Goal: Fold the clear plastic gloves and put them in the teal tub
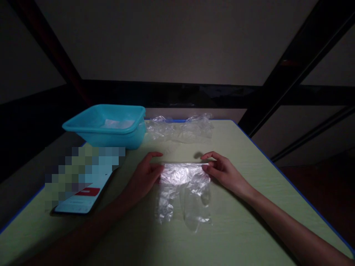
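Observation:
A thin, clear plastic bag point(185, 177) is stretched between my hands above the middle of the table, crinkled and shiny. Its top edge runs straight across, and two loose strips like handles hang toward me. My left hand point(145, 175) pinches the upper left corner, with the index finger held out above the edge. At the upper right corner my right hand point(223, 170) grips the bag between thumb and fingers, its index finger also raised. More crumpled clear plastic point(180, 131) lies beyond my hands near the far edge.
A turquoise plastic basin point(111, 138) stands at the far left with something whitish inside. Nearer on the left lies a tablet or phone point(80, 203) with a lit screen, partly pixelated. The pale green table point(238, 232) has a blue edge. Behind it rises a wall point(172, 40).

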Demonstrator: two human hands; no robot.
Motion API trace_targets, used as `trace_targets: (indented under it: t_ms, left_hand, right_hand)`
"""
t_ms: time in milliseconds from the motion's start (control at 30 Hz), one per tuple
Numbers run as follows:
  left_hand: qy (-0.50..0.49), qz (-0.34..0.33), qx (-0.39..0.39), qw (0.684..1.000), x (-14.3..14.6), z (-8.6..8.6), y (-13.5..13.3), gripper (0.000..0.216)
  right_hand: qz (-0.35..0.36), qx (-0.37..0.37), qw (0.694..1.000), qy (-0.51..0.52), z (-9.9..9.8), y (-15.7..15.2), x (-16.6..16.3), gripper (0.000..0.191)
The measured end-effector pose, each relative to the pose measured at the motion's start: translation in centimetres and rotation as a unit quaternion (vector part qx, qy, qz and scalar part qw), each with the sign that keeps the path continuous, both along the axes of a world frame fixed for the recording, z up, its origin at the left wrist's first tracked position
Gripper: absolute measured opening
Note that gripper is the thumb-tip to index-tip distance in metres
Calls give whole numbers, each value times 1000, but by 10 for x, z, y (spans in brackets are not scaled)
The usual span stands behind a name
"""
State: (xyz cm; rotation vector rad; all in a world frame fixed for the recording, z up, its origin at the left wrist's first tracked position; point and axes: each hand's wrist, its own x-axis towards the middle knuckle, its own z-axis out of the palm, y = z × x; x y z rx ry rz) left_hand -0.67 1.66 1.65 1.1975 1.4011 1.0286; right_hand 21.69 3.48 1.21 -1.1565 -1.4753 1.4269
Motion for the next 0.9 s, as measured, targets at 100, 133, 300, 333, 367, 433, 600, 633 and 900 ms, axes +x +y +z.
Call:
trace_targets:
  t_ms: [100,133,300,333,367,433,600,633,900]
  left_hand:
    - [22,1,23,999,0,-5,1,36]
    - [23,4,23,999,0,-5,1,39]
    - [7,12,21,1000,2,-4,-1,48]
    - [2,12,18,1000,2,-4,-1,48]
    - [-1,11,15,1000,1,-4,-1,49]
    - [-1,15,12,1000,1,-3,-1,49]
    - [6,2,21,1000,-1,-3,-1,48]
    - [5,0,23,1000,-1,-3,0,47]
    - [25,-12,16,999,-2,-1,0,46]
  right_hand:
    - [-2,10,1000,-10,-4,1,0,28]
    - [-4,12,1000,-13,-4,2,0,29]
    - [-23,10,999,-28,-1,1,-2,30]
    - [-25,8,999,-30,0,1,-3,30]
    - [-26,6,999,-32,0,1,-3,30]
    - [-28,3,999,-36,1,0,-3,31]
    - [-30,-1,999,-39,2,0,-3,32]
    - [-29,-3,999,-39,2,0,-3,32]
    - [-17,-9,999,-45,4,0,-1,31]
